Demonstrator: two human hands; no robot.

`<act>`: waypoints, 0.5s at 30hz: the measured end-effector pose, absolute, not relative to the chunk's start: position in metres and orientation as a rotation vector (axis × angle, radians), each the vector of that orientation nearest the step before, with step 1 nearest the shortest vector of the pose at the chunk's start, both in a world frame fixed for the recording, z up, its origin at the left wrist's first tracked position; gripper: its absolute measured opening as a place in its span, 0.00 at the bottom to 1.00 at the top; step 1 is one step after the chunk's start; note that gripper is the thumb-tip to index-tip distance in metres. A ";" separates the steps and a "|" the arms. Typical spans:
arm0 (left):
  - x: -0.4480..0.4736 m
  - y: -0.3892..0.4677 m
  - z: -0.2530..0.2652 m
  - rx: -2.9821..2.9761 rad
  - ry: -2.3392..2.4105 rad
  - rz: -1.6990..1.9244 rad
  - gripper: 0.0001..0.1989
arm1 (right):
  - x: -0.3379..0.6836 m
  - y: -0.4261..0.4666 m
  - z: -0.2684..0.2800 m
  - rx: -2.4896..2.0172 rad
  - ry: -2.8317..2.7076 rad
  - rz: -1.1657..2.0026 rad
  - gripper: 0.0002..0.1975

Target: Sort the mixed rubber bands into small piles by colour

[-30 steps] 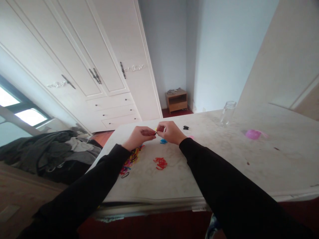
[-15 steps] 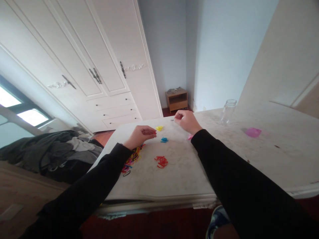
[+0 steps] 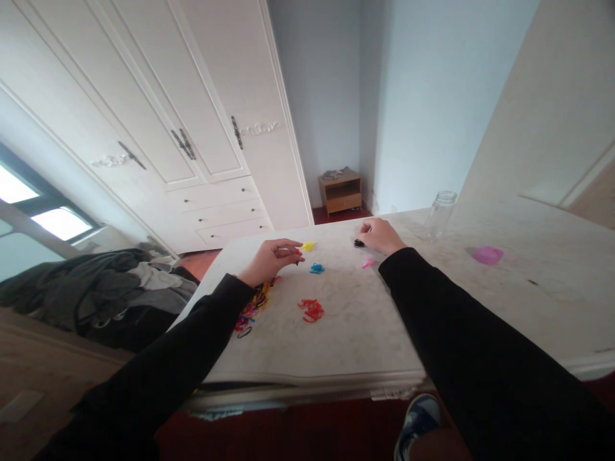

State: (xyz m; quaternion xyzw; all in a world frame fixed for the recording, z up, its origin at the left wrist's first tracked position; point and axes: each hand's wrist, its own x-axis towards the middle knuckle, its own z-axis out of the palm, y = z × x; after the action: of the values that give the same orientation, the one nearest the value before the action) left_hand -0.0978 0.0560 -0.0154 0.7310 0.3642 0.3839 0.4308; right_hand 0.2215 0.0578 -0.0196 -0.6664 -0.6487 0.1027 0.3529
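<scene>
My left hand (image 3: 271, 261) is pinched above the table, with small red and black rubber bands (image 3: 298, 258) at its fingertips. Under its wrist lies a mixed heap of coloured rubber bands (image 3: 257, 305), partly hidden by the sleeve. My right hand (image 3: 383, 237) is closed at a small black bunch of rubber bands (image 3: 358, 243); what its fingers hold cannot be made out. Between the hands are a yellow bunch (image 3: 308, 246) and a blue bunch (image 3: 316, 268). Closer to me sits a red bunch (image 3: 311, 310). A pink bunch (image 3: 368, 262) lies beside my right wrist.
A clear glass jar (image 3: 440, 214) stands at the table's far edge, right of my hand. A pink translucent item (image 3: 487, 255) lies farther right on the white table (image 3: 355, 346). Dark clothes (image 3: 120, 294) are heaped to the left.
My right hand has moved right and slightly nearer, from a dark band on the table to the black bunch, now visible. A black band now shows at my left fingertips.
</scene>
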 end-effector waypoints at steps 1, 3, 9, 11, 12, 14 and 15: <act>-0.097 0.056 -0.015 1.817 0.918 0.954 0.27 | 0.219 0.056 -0.018 -1.708 -1.670 0.239 0.07; -0.097 0.056 -0.015 1.805 0.936 0.940 0.25 | 0.211 0.053 -0.014 -1.620 -1.702 0.185 0.05; -0.095 0.053 -0.012 1.820 0.929 0.997 0.22 | 0.166 0.037 -0.010 -1.159 -2.086 0.183 0.03; -0.095 0.052 -0.009 1.892 0.943 1.023 0.20 | 0.152 0.031 -0.012 -1.027 -2.191 0.249 0.06; -0.095 0.051 -0.008 1.932 0.955 1.033 0.19 | 0.148 0.028 -0.013 -0.973 -2.226 0.290 0.08; -0.094 0.050 -0.007 1.984 0.971 1.049 0.19 | 0.142 0.023 -0.014 -0.876 -2.271 0.383 0.10; -0.094 0.050 -0.007 1.990 0.971 1.054 0.19 | 0.140 0.021 -0.014 -0.837 -2.284 0.429 0.11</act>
State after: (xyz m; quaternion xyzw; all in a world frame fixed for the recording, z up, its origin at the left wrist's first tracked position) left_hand -0.0942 0.0496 -0.0068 0.7637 0.3726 0.4047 0.3379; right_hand 0.1400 0.0212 -0.0139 -0.3199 -0.8730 0.1642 0.3294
